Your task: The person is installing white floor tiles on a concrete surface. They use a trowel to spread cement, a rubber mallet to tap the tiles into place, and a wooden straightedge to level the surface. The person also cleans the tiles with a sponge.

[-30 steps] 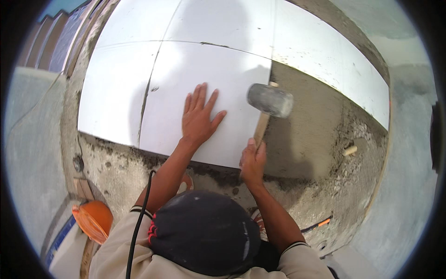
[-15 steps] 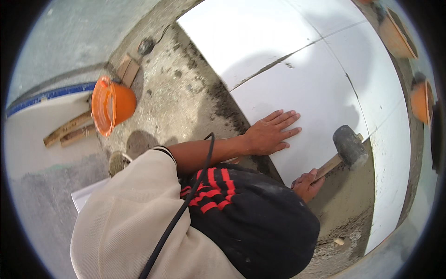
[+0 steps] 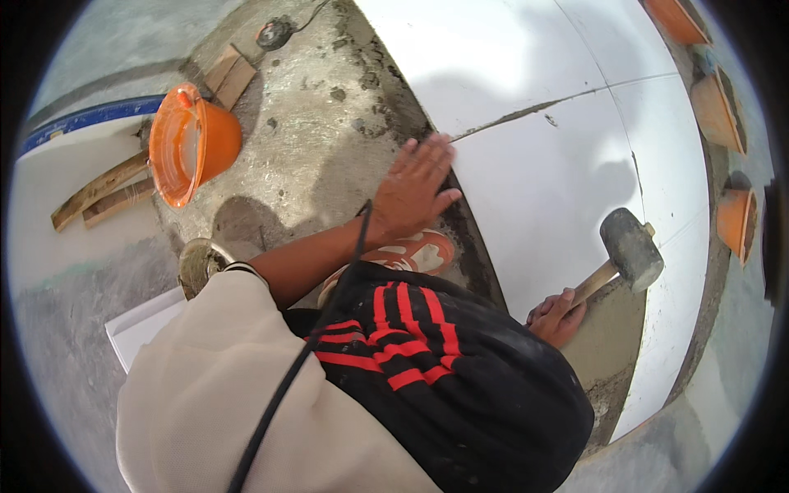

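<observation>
My right hand (image 3: pixel 559 319), beyond my knee, is closed round the wooden handle of a rubber mallet (image 3: pixel 631 249). The mallet's dark, dusty head is over the white tiles beside a patch of grey mortar (image 3: pixel 612 324). My left hand (image 3: pixel 415 189) is off the tile, its fingers stretched out and slightly blurred by motion. It hovers above the rough floor at the edge of a large white tile (image 3: pixel 534 189), with its fingertips by that edge. Nothing is in it. Dark gaps run between this tile and its neighbours.
An orange bucket (image 3: pixel 215 148) lies tilted at the left, near wooden pieces (image 3: pixel 103 193) and a blue bar (image 3: pixel 90 123). Far off is a dark round tool with a cord (image 3: pixel 274 34). More orange buckets (image 3: pixel 734 222) line the right wall. My shoe (image 3: pixel 423 251) is close to the tile edge.
My left hand has lifted off the tile and moved left, back over the rough floor. The right hand still grips the mallet. The whole view has shifted slightly.
</observation>
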The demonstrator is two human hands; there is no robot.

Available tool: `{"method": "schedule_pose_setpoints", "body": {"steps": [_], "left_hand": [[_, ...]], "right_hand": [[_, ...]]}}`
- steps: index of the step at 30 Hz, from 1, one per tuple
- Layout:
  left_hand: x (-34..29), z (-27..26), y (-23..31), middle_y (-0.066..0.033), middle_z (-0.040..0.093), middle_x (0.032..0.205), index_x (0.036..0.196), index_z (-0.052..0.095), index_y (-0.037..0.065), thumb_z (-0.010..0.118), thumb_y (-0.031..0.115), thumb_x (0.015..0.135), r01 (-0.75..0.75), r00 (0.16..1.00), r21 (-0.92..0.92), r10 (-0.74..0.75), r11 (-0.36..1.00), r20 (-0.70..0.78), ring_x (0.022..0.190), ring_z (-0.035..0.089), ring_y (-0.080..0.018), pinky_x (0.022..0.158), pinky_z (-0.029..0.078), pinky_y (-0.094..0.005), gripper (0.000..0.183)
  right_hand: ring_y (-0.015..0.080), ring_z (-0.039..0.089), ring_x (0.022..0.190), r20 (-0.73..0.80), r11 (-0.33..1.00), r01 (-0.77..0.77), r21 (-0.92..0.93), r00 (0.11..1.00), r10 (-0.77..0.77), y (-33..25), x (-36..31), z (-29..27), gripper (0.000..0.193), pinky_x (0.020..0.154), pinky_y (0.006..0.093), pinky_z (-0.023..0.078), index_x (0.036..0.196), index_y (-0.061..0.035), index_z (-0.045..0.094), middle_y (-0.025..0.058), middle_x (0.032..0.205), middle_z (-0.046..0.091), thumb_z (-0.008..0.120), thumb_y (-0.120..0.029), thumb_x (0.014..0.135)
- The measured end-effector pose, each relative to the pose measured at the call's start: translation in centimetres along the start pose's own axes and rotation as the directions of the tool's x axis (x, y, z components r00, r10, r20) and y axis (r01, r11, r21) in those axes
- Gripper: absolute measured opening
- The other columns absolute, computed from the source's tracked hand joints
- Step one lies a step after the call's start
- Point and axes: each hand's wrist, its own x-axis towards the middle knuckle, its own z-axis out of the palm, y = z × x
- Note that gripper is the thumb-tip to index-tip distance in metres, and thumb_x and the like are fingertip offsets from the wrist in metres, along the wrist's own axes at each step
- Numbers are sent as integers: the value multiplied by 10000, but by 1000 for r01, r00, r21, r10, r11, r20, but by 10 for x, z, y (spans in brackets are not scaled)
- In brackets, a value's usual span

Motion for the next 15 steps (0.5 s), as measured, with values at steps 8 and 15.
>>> {"method": "schedule_pose_setpoints", "body": {"steps": [8,15], "left_hand": [[13,9,4,-185,404,1678,1487,586,55,655,288,1053,-309,950,-115,312,944,13,1589,318,-362,1275,270,-562,497],[1,7,68,-109,485,1626,1431,658,134,664,322,1048,-648,717,-126,658,751,230,1554,387,-298,1280,318,-500,426]], "right_hand": [[34,466,675,7,922,158,-353,986,-166,-26,13,-128,241,559,232,386,1074,-78,596,-52,811,536,728,-278,1049],[30,419,682,-75,932,-11,-363,997,-17,-32,-56,-246,255,572,237,359,1082,-55,627,-64,807,490,726,-287,1052]]}}
